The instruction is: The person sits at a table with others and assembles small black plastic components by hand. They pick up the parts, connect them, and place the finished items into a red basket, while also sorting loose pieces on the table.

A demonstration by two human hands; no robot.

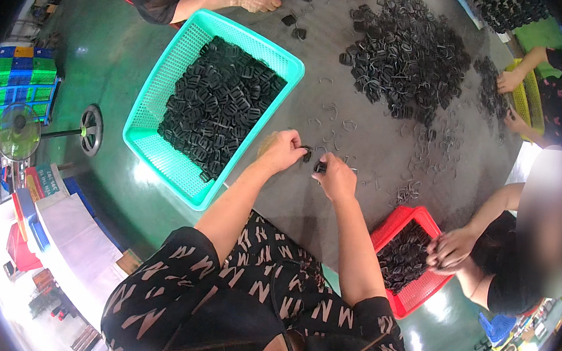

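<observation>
Likely partway: pinching black buckles in left hand and right hand, apart; with teal basket well filled, upper left, but heap left on tabletop, upper right.

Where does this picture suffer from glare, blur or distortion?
Head view: fisheye bending and dark corners all round; glare patches on the green floor; washed-out white at lower left; a smooth blur over the head at right; the left hand and right hand fairly clear, their small black pieces lacking detail.
</observation>
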